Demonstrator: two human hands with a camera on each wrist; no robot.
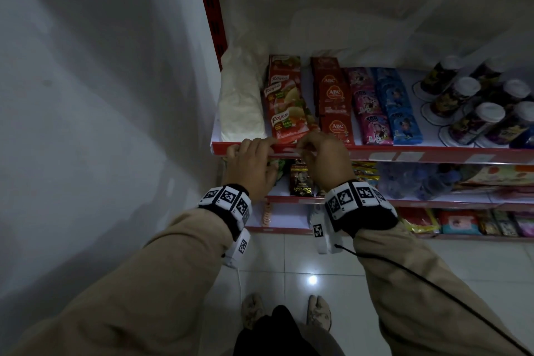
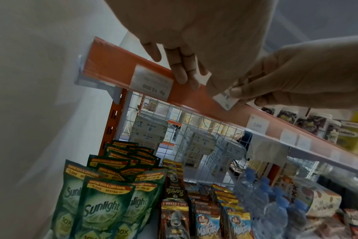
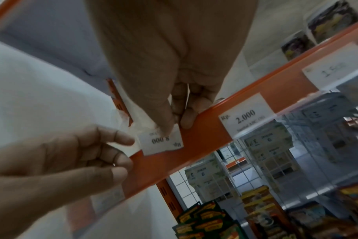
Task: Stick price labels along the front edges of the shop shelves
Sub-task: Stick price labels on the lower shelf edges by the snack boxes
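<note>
The right hand (image 3: 170, 90) pinches a thin, floppy paper price label (image 3: 160, 142) against the orange shelf edge (image 3: 196, 142), beside the left hand (image 3: 71, 161) with loosely curled fingers; best held by its margins.

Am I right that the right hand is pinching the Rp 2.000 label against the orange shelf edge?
Not quite: the right hand pinches the Rp 8.000 label against the orange shelf edge. The Rp 2.000 label already sits further right, per the right wrist view.
</note>
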